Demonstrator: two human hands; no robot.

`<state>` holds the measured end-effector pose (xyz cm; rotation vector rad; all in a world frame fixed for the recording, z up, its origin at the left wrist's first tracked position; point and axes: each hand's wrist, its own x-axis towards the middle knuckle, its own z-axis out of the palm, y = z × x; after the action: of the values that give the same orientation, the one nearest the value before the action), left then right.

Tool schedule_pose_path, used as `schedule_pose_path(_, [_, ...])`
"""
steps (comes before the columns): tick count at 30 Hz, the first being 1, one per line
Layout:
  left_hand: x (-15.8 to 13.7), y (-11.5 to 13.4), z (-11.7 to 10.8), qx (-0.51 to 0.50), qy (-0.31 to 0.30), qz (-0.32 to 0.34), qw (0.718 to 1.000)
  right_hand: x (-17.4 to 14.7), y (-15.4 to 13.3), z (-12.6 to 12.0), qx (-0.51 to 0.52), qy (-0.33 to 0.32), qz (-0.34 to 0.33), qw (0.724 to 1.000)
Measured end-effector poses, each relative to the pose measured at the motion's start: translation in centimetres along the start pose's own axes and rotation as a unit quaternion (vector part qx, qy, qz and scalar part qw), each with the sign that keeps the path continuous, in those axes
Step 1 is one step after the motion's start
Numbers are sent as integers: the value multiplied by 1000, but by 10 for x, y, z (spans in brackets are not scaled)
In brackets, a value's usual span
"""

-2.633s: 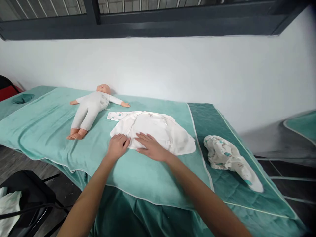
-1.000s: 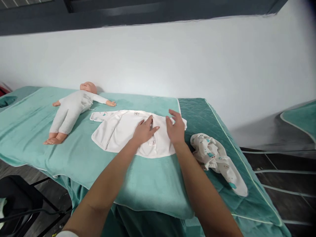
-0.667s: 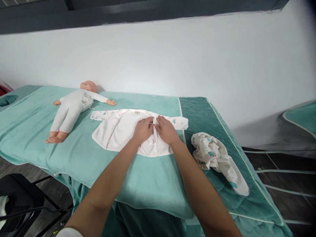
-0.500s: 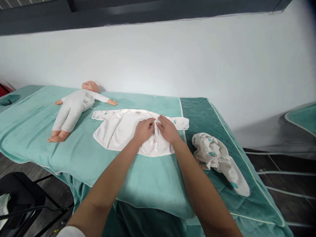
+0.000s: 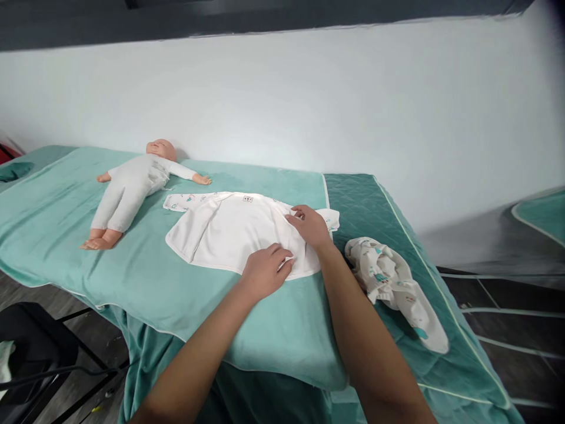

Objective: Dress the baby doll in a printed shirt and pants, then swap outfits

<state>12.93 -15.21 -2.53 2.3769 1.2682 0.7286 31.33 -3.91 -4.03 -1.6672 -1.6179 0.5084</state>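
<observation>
A white baby shirt lies spread on the light green blanket, white side up, with printed sleeves stretched to either side. My right hand is on its right part near the sleeve, thumb and fingers closed on the cloth. Lower down, near the hem, my left hand has its thumb and bent fingers pinched at the fabric. To the right of my right forearm lies a crumpled printed baby garment.
A baby doll in a white bodysuit lies on its back at the left. The light green blanket covers much of the bed, over a dark green quilted cover. A black chair stands at the lower left, below the bed edge.
My hands have moved apart: the left came down toward the shirt's hem, the right shifted slightly right. The shirt's right front and sleeve have shifted a little.
</observation>
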Motion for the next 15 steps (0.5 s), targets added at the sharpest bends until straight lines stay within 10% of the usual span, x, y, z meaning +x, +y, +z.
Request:
schedule_pose_path(11, [-2, -4, 2, -34, 7, 80, 996, -1, 1, 0, -75, 86, -7, 993])
schedule_pose_path(15, [-2, -5, 3, -71, 7, 57, 996, -9, -10, -6, -85, 108, -115, 984])
